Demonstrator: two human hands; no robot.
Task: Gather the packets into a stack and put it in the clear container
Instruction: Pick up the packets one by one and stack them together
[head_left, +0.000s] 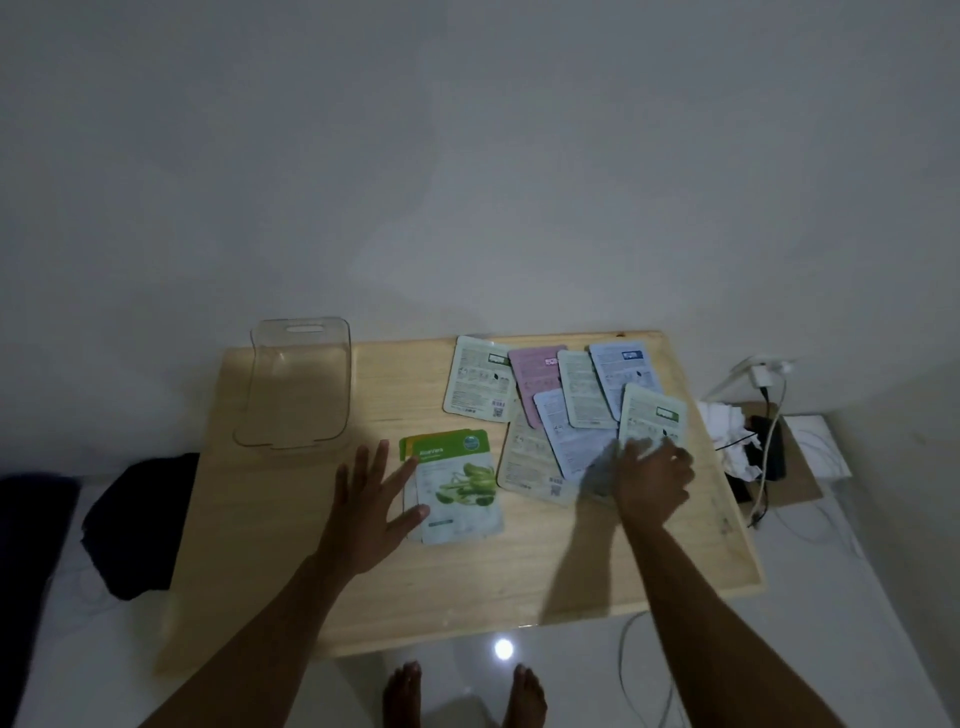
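Note:
A small stack of packets (457, 488) with a green aloe front on top lies near the middle of the wooden table (363, 597). My left hand (371, 512) rests flat with spread fingers against the stack's left edge. Several packets (571, 395) lie back side up and overlapping at the right: pale green, pink and light blue. My right hand (652, 480) has its fingers curled on a blurred packet (602, 470) at the near edge of that spread. The clear container (298, 384) stands empty at the table's back left.
A dark cloth (137, 525) lies on the white surface left of the table. To the right are a wall socket with a charger (763, 371), cables, crumpled white fabric (727, 436) and a dark device. My bare feet (462, 696) show on the tiled floor below.

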